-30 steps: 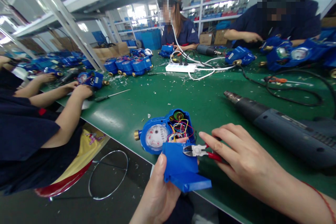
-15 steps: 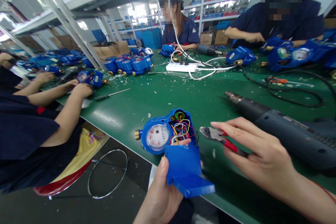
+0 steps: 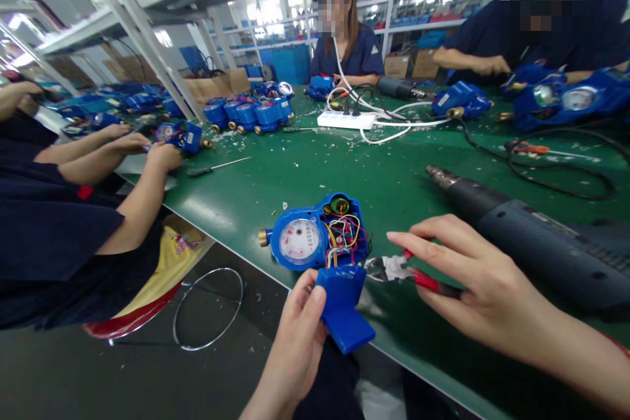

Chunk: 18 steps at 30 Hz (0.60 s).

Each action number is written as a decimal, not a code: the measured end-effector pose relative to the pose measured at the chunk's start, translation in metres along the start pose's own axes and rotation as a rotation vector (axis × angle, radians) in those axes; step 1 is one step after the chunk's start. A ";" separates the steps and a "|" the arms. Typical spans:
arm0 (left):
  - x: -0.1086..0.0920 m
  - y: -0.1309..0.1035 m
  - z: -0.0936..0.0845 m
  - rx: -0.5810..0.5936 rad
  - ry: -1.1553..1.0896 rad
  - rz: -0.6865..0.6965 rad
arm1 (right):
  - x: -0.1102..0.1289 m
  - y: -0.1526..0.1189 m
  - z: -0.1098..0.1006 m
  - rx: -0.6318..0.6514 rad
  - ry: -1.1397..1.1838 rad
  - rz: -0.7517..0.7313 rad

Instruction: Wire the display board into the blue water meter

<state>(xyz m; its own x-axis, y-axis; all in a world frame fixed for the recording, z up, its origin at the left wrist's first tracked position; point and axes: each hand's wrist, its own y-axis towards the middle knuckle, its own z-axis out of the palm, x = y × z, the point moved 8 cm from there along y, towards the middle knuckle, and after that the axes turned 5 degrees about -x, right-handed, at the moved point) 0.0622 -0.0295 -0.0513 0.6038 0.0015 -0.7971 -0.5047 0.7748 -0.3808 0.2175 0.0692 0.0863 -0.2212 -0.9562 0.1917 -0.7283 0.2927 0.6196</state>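
A blue water meter (image 3: 300,237) with a round dial and a brass fitting lies on the green bench near its front edge. Its side compartment is uncovered, showing coloured wires (image 3: 347,231). My left hand (image 3: 300,328) grips a blue plastic cover (image 3: 342,295) by its left side, just in front of the meter; several wires run from under it into the compartment. In my right hand (image 3: 485,282) are red-handled cutting pliers (image 3: 394,269), jaws pointing left beside the cover's upper right corner. Whether the jaws touch the cover I cannot tell.
A heat gun (image 3: 522,236) lies to the right. A white power strip (image 3: 346,119) with cables, a screwdriver (image 3: 219,166) and more blue meters (image 3: 246,113) are farther back. Co-workers sit left and across; a co-worker's hand (image 3: 165,156) holds another meter.
My left hand has turned and shifted the cover, now gripping its left side. The plier jaws have come down and left, close to the cover. The view has shifted slightly.
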 end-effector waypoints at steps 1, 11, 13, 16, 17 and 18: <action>-0.003 0.001 -0.003 0.003 0.042 0.043 | 0.001 -0.001 0.002 0.013 0.006 -0.009; -0.010 0.006 -0.044 -0.084 0.452 0.259 | 0.024 -0.004 0.012 0.072 -0.003 -0.170; -0.018 0.001 -0.054 -0.180 0.582 0.307 | 0.027 -0.002 0.012 0.067 -0.001 -0.185; -0.039 -0.019 -0.052 -0.280 0.800 0.425 | 0.031 -0.002 0.014 0.054 -0.005 -0.195; -0.048 -0.029 -0.047 -0.302 0.784 0.486 | 0.033 -0.003 0.016 0.047 -0.012 -0.202; -0.053 -0.038 -0.041 -0.301 0.711 0.517 | 0.035 -0.005 0.017 0.040 -0.022 -0.215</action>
<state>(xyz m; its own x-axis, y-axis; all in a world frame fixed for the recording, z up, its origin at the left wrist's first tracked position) 0.0241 -0.0849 -0.0132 -0.2110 -0.1638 -0.9637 -0.8044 0.5892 0.0760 0.2018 0.0339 0.0772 -0.0719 -0.9965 0.0415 -0.7852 0.0822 0.6137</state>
